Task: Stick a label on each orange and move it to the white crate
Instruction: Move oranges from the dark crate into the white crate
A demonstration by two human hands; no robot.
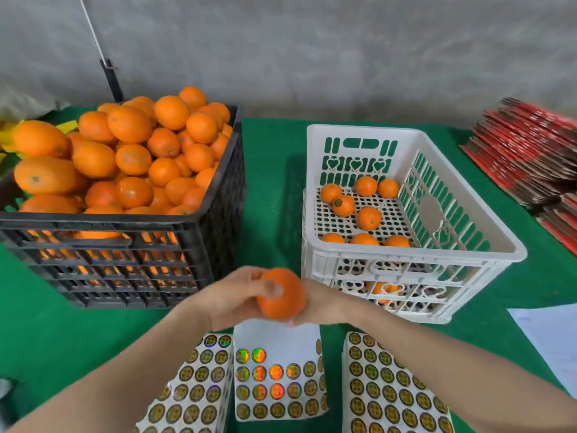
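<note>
I hold one orange between both hands above the label sheets. My left hand grips it from the left, thumb pressed on its top face. My right hand cups it from the right and beneath, mostly hidden behind the fruit. Any label under the thumb is hidden. The white crate stands just right of the hands with several oranges on its perforated floor, one showing a round label. Three sheets of round gold labels lie at the near edge; the middle sheet has bare rows at its top.
A black crate heaped with unlabelled oranges stands at the left on the green cloth. A stack of red flat cartons sits at the far right. White paper lies at the right edge. A grey wall rises behind.
</note>
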